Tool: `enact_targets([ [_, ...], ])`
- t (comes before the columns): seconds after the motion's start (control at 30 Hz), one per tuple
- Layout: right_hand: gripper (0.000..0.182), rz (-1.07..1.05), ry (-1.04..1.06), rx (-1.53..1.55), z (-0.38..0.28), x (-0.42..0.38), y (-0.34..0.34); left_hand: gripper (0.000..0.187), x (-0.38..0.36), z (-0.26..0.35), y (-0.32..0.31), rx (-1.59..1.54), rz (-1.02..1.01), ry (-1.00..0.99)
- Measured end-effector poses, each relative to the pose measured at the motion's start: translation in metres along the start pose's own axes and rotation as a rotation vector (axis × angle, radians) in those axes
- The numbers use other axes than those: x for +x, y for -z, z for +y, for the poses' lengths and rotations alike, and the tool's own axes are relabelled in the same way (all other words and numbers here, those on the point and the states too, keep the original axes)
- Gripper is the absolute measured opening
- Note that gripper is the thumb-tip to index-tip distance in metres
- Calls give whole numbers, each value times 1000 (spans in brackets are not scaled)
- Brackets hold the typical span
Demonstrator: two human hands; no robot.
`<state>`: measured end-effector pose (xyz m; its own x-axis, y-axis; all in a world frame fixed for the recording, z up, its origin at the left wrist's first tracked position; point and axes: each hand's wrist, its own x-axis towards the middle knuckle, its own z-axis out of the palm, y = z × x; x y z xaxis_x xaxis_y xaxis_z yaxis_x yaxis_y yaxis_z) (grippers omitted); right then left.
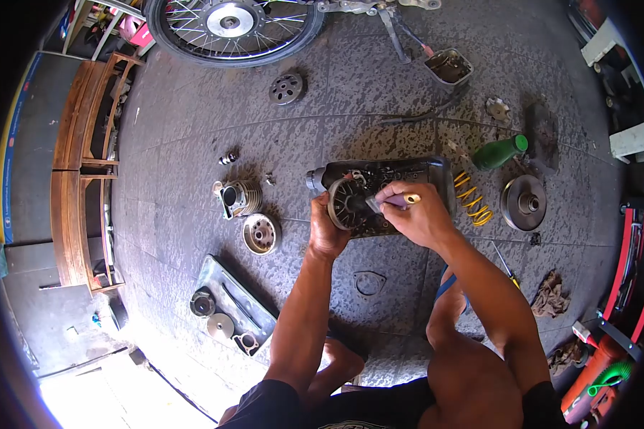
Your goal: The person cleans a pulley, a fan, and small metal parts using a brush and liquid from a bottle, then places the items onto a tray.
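Over black tray (447, 182): left hand (324, 232) closed round metal drum (346, 206), right hand (423, 220) pinching brush (394, 202). Likely scrubbing; next stroke needs drum steady.

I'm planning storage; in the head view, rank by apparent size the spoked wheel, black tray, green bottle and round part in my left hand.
1. Spoked wheel, cut off by the frame
2. Black tray
3. Green bottle and round part: too alike to rank

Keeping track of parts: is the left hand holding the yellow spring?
No, the left hand grips a round metal part, while the yellow spring lies on the floor.
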<state>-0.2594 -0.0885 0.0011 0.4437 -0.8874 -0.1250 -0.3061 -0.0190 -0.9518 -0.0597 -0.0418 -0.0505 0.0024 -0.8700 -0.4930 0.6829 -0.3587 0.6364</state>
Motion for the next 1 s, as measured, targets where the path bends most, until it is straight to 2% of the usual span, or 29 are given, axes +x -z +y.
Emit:
enact_targets([
  [0.03, 12, -1, -2, 1, -1, 1, 0, 67, -1, -1, 0, 9, 4, 17],
  [0.1, 12, -8, 229, 27, -3, 2, -1, 67, 0, -3, -1, 14, -13, -1],
  [0.13, 12, -8, 228, 26, -2, 4, 0, 66, 1, -4, -2, 19, -29, -23],
  [0.2, 12, -55, 74, -19, 0, 5, 0, 64, -1, -4, -2, -29, -39, 1],
  [0.27, 11, 9, 63, 25, 2, 3, -5, 62, 2, -3, -1, -76, -51, 24],
  [0.33, 13, -7, 255, 134, 4, -1, -8, 70, 7, -3, 1, -29, -60, -19],
  [0.37, 15, -79, 134, 157, 3, -1, -3, 70, 7, -4, 1, -31, -59, -21],
  [0.4, 15, -83, 133, 158, 4, 0, -3, 71, 5, -5, 1, -26, -52, -11],
  [0.47, 16, 31, -1, 257, 5, 4, -1, 73, 5, -4, 1, -17, -50, 2],
  [0.5, 15, -4, 33, 333, 3, 3, 0, 74, 4, -4, 2, -14, -79, -18],
  [0.6, 15, -109, -18, 199, 12, 10, 7, 76, 3, -8, 1, -17, -96, -47],
  [0.67, 14, -27, -22, 157, 5, 8, 4, 77, 2, -7, 1, -10, -85, -42],
  [0.73, 13, -100, 93, 190, 4, 4, 3, 80, 2, -4, 0, -12, -126, -50],
  [0.8, 14, -120, 69, 164, 7, 4, 0, 79, 1, -2, -2, 18, -129, -45],
  [0.87, 13, 18, 134, 131, 5, 0, -8, 77, 4, -6, 0, 39, -70, -48],
  [0.93, 13, 14, 189, 120, 12, -3, -13, 73, 7, -7, 5, 23, -110, -58],
  [1.0, 14, 1, 247, 114, 19, -5, -20, 69, 6, -7, 4, 37, -31, -42],
])
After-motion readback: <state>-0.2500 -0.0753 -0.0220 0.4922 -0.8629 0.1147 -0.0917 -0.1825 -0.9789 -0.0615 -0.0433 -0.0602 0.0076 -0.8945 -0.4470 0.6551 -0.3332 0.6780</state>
